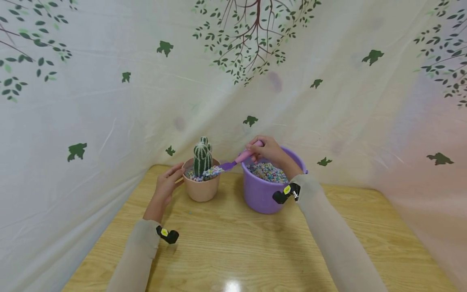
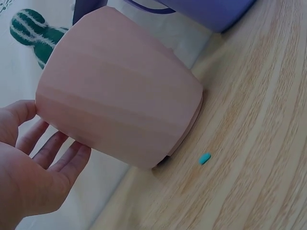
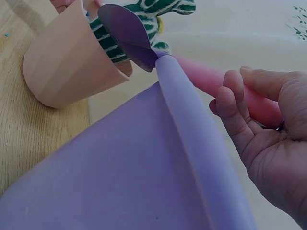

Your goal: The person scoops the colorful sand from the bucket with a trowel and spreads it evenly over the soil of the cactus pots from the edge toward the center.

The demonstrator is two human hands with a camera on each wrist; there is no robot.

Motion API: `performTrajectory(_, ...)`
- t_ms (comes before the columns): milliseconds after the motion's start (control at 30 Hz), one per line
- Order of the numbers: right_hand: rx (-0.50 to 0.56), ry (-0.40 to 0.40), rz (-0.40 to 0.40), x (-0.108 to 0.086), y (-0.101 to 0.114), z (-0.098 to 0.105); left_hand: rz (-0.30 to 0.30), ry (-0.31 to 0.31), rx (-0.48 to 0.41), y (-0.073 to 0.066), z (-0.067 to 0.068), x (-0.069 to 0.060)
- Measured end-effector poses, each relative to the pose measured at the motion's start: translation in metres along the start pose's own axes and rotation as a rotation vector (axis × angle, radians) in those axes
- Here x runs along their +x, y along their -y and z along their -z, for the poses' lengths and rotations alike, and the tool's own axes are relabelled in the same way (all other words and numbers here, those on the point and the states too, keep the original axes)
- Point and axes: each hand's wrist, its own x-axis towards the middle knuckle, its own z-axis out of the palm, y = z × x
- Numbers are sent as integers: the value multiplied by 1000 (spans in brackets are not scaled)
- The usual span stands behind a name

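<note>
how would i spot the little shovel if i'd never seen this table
On the wooden table, look between the purple bucket and the peach pot with the cactus. The shovel slants across that gap in the person's right hand, its blade carrying multicoloured pebbles. Unlike the plain-coloured bucket and pot, it is two-toned: pink handle, purple blade.

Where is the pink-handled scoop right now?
In the head view, the scoop is near the middle, held in the right hand by the purple bucket, its blade at the right side of the cactus pot.
</note>
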Motion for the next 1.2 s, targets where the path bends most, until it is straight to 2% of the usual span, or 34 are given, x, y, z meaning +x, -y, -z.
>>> performTrajectory(300,-12,-2,-1,2,0,-1,26,-21,-3,-9,-3,-6)
performTrajectory(433,-5,-6,-6,1,0,-1,25,4,29,-9,-3,-7)
performTrajectory(633,8,-10,-9,2,0,-1,34,21,21,-11,-4,-9)
performTrajectory(867,18,-15,-2,1,-1,-2,15,20,7,-6,-2,-10)
performTrajectory(1200,29,-14,15,1,-4,-3,17,22,-10,2,-4,-14)
